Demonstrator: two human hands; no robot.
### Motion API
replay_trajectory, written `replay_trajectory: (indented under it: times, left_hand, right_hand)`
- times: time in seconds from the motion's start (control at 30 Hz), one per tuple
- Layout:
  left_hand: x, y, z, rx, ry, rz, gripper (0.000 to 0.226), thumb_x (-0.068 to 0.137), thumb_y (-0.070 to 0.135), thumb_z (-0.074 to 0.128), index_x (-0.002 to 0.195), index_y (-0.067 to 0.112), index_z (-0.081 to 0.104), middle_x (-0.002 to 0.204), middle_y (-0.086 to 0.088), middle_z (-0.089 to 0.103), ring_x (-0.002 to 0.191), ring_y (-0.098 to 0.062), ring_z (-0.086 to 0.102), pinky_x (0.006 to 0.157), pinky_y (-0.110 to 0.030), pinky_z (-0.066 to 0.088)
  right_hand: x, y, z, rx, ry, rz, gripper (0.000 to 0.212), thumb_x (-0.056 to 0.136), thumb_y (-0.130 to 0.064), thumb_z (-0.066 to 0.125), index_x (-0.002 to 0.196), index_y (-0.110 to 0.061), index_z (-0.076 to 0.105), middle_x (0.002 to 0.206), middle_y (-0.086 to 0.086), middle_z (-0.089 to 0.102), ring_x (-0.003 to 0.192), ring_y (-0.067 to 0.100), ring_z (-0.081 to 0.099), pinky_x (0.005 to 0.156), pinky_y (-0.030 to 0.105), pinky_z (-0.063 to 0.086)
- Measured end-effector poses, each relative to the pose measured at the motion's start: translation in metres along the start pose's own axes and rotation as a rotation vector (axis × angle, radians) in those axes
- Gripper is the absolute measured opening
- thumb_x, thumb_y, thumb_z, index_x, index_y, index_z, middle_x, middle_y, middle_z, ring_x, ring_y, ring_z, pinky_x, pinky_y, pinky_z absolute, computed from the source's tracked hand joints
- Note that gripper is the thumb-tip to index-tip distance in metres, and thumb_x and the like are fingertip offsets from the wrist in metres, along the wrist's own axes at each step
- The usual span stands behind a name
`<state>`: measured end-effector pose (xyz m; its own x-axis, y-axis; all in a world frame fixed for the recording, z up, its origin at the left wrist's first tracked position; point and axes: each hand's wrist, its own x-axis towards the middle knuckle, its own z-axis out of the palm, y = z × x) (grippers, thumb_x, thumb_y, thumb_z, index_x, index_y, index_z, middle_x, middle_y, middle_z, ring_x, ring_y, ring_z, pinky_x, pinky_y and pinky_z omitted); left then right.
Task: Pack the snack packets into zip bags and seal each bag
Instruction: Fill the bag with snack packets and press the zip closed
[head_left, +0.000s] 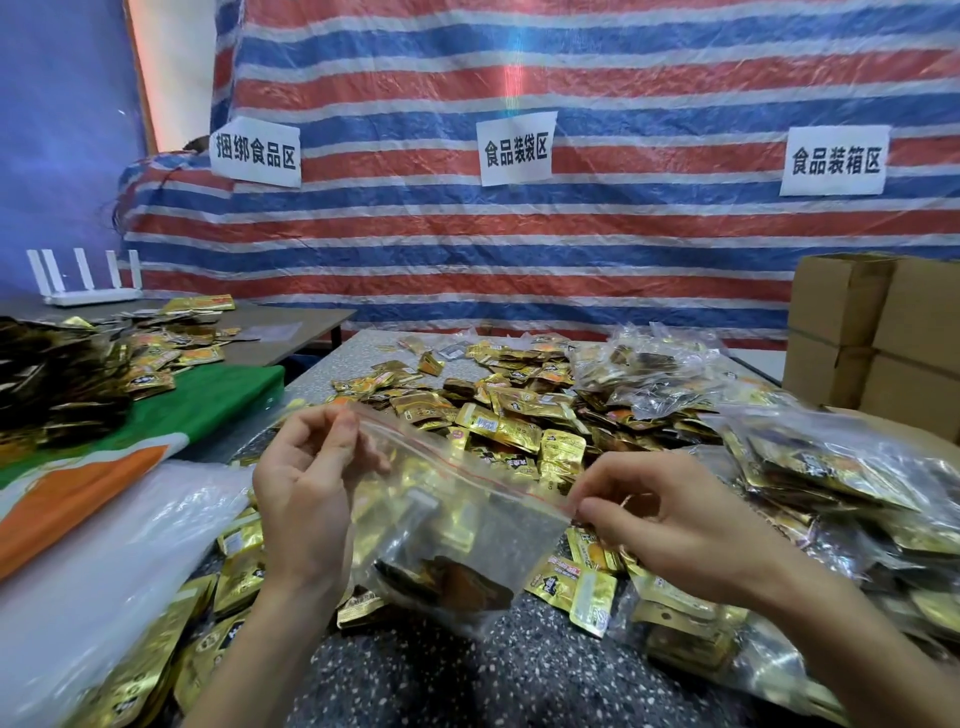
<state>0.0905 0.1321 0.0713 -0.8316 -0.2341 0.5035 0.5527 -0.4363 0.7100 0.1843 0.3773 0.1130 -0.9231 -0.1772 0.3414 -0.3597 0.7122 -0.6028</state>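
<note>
Head view: my left hand pinches the upper left corner of the zip bag, thumb and fingertips closed on its red-lined strip. My right hand pinches the other end of that strip, lower and further right.

The bag hangs between both hands just above the speckled table, its mouth slanting down to the right. A few packets sit at its bottom (dark and gold through the clear plastic). I cannot tell whether the strip is pressed closed.

Beyond the bag lies a heap of loose snack packets. Filled bags are piled to my right, with cardboard boxes behind them. A striped tarp with three paper signs covers the back. A green and orange cloth lies to my left.
</note>
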Motion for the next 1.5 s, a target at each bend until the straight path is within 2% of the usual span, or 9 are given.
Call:
replay_trajectory:
  times: [0.13,0.27,0.37,0.57,0.73,0.9,0.97,1.27,1.5]
  left_hand:
    - [-0.003,0.002,0.003,0.043,-0.05,0.018,0.029,0.098,0.007,0.056,0.078,0.023,0.07,0.069,-0.003,0.061,0.063,-0.019,0.056,0.061,-0.025,0.054]
    - [-0.009,0.006,0.007,0.115,-0.097,0.054,0.016,0.087,0.022,0.062,0.076,0.029,0.07,0.069,0.002,0.062,0.067,-0.017,0.057,0.068,-0.033,0.052]
    - [-0.014,0.008,0.011,0.148,-0.152,0.075,0.006,0.082,0.027,0.071,0.077,0.024,0.068,0.07,-0.003,0.06,0.069,-0.023,0.056,0.069,-0.043,0.047]
    - [-0.016,0.01,0.01,0.179,-0.174,0.071,0.004,0.081,0.018,0.07,0.078,0.02,0.072,0.075,-0.006,0.068,0.073,-0.022,0.064,0.067,-0.035,0.055]
    - [-0.011,0.018,0.001,0.182,-0.263,-0.026,0.01,0.079,0.025,0.074,0.082,0.015,0.073,0.083,-0.014,0.071,0.078,-0.026,0.068,0.071,-0.03,0.058]
    - [0.0,0.037,0.008,0.303,-0.426,0.09,0.006,0.087,0.02,0.068,0.084,0.016,0.071,0.077,-0.009,0.07,0.069,-0.021,0.071,0.064,-0.024,0.056]
    - [0.005,0.041,0.015,0.297,-0.448,0.102,0.007,0.089,0.019,0.067,0.083,0.017,0.069,0.074,-0.008,0.068,0.066,-0.018,0.07,0.062,-0.023,0.056]
    - [0.002,0.019,0.016,0.44,-0.398,0.078,0.017,0.095,0.004,0.062,0.083,0.015,0.066,0.076,-0.007,0.068,0.068,-0.022,0.068,0.063,-0.029,0.058]
    - [-0.008,0.013,0.016,0.4,-0.302,0.13,0.016,0.095,0.0,0.06,0.084,0.011,0.063,0.075,-0.001,0.065,0.068,-0.016,0.064,0.062,-0.021,0.052]
  right_hand:
    - [-0.001,-0.008,0.006,0.099,0.076,-0.018,0.027,0.081,-0.046,0.055,0.094,-0.03,0.072,0.088,-0.006,0.071,0.082,0.016,0.065,0.077,0.045,0.054]
    - [0.01,-0.028,0.015,-0.011,0.113,-0.071,0.044,0.078,-0.071,0.054,0.1,-0.036,0.067,0.096,-0.02,0.067,0.092,0.002,0.063,0.078,0.029,0.054]
    - [0.029,-0.051,0.028,-0.187,0.095,-0.115,0.039,0.082,-0.064,0.064,0.108,-0.034,0.066,0.098,-0.022,0.066,0.09,-0.002,0.06,0.079,0.028,0.054]
    - [0.057,-0.076,0.042,-0.24,0.136,-0.167,0.016,0.091,-0.042,0.066,0.09,-0.028,0.072,0.079,-0.013,0.068,0.076,0.011,0.064,0.07,0.04,0.056]
    - [0.059,-0.077,0.043,-0.283,0.107,-0.192,0.011,0.093,-0.036,0.062,0.092,-0.029,0.07,0.077,-0.012,0.065,0.076,0.015,0.062,0.071,0.041,0.055]
    - [0.065,-0.082,0.021,-0.286,0.021,-0.223,0.008,0.097,-0.032,0.061,0.099,-0.031,0.069,0.093,-0.013,0.069,0.089,0.013,0.063,0.08,0.045,0.054]
    - [0.069,-0.082,0.013,-0.256,0.033,-0.251,0.008,0.097,-0.03,0.063,0.099,-0.03,0.071,0.092,-0.013,0.069,0.086,0.011,0.063,0.079,0.045,0.054]
    - [0.077,-0.056,0.031,-0.193,0.008,-0.187,0.008,0.097,-0.03,0.064,0.1,-0.025,0.071,0.089,-0.01,0.07,0.083,0.01,0.064,0.081,0.046,0.054]
    - [0.075,-0.056,0.042,-0.142,0.053,-0.226,0.006,0.095,-0.033,0.066,0.093,-0.027,0.069,0.086,-0.009,0.069,0.082,0.014,0.063,0.078,0.047,0.053]
